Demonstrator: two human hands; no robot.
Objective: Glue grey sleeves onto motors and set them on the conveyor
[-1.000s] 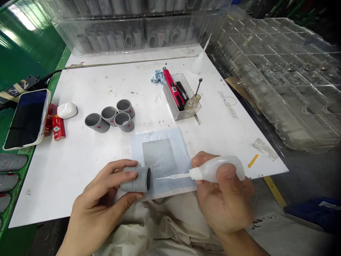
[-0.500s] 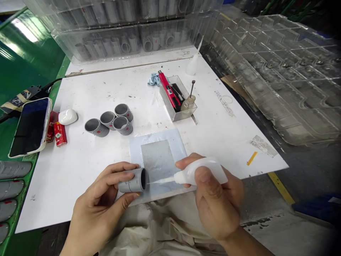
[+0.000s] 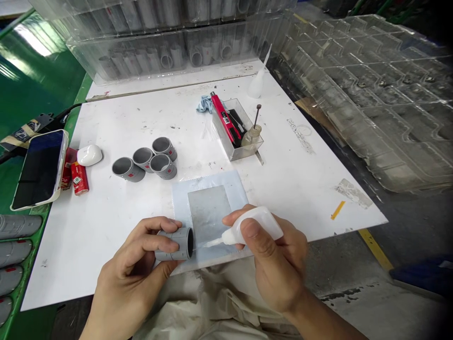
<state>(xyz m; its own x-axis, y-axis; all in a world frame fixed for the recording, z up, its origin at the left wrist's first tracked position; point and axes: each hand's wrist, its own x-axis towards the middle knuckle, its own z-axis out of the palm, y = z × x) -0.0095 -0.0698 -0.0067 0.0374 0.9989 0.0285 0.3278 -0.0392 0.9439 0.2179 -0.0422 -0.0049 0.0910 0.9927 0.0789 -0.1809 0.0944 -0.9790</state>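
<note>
My left hand (image 3: 138, 269) is closed around a short grey plastic tube (image 3: 175, 244), which lies on its side with its open end facing right. In my right hand (image 3: 278, 264) is a white squeeze bottle (image 3: 256, 224), tilted so that its thin nozzle points left at the tube's rim. The nozzle tip is blurred, and I cannot tell whether it touches the rim. Under both hands lies a light blue cloth (image 3: 181, 189) with a grey square sheet (image 3: 210, 210) on it. Several grey tubes (image 3: 163, 166) stand upright together to the left of the cloth.
A clear box (image 3: 233, 151) holds a red-handled tool (image 3: 226, 120) and a small glass jar (image 3: 252, 134). Another squeeze bottle (image 3: 256, 85) stands behind it. At left lie a phone (image 3: 38, 170) and a white mouse (image 3: 89, 155). Clear trays of tubes (image 3: 141, 61) are stacked at the back.
My right hand has moved left with the squeeze bottle, bringing it nearer the tube. My left hand has turned the tube slightly in its fingers.
</note>
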